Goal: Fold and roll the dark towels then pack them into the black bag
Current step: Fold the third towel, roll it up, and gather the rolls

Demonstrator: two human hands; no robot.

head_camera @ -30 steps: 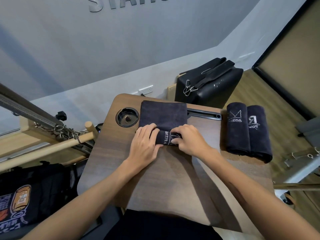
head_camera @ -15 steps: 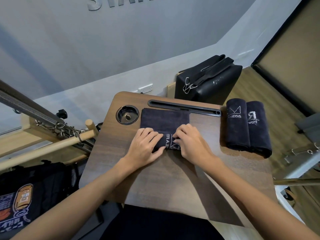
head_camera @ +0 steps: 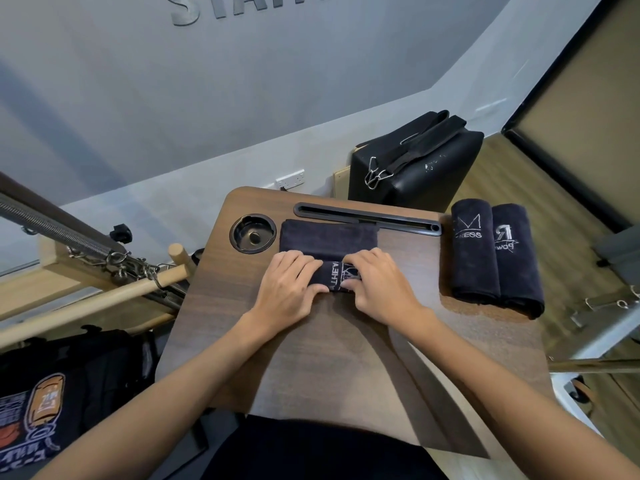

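The towel (head_camera: 329,239), near the table's (head_camera: 311,341) far edge, is gripped by both curled hands, left (head_camera: 287,289) and right (head_camera: 377,289) (keeping the roll tight).

Raised grey letters "STAT", cut off by the frame's top edge, are seen on the wall (head_camera: 242,81). "NESS" is embroidered under an M-shaped emblem on the left rolled towel (head_camera: 474,251). Mirrored lettering on the neighbouring roll (head_camera: 512,258) and on the half-rolled towel (head_camera: 332,275) cannot be read with certainty.
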